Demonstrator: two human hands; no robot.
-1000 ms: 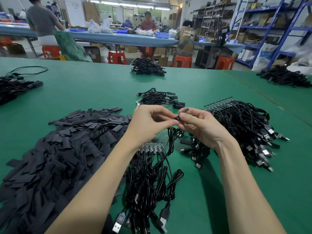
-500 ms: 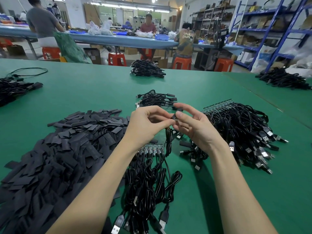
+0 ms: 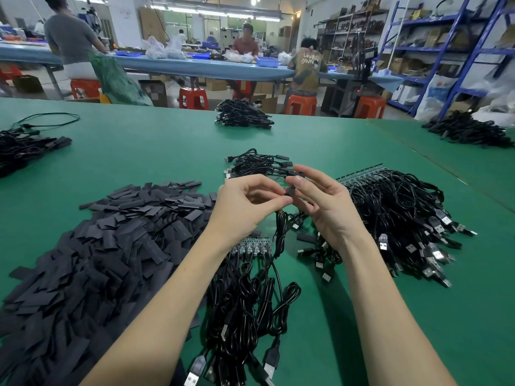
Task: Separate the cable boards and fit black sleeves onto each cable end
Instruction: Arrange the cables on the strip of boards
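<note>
Sleeve (image 3: 289, 190) upright, slight tilt; L hand (image 3: 245, 207) + R hand (image 3: 320, 201) grip pinching it.

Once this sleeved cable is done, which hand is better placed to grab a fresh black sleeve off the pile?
Probably the left hand: the pile of black sleeves lies on its side, while the right hand would have to cross over the cable bundle.

On the table (image 3: 133, 151), a heap of sleeves (image 3: 92, 252) lies left, a cable pile (image 3: 401, 218) right — between them a board (image 3: 252, 245) with its cables (image 3: 245, 307) trailing nearer; a small cable bundle (image 3: 259, 164) sits behind.
</note>
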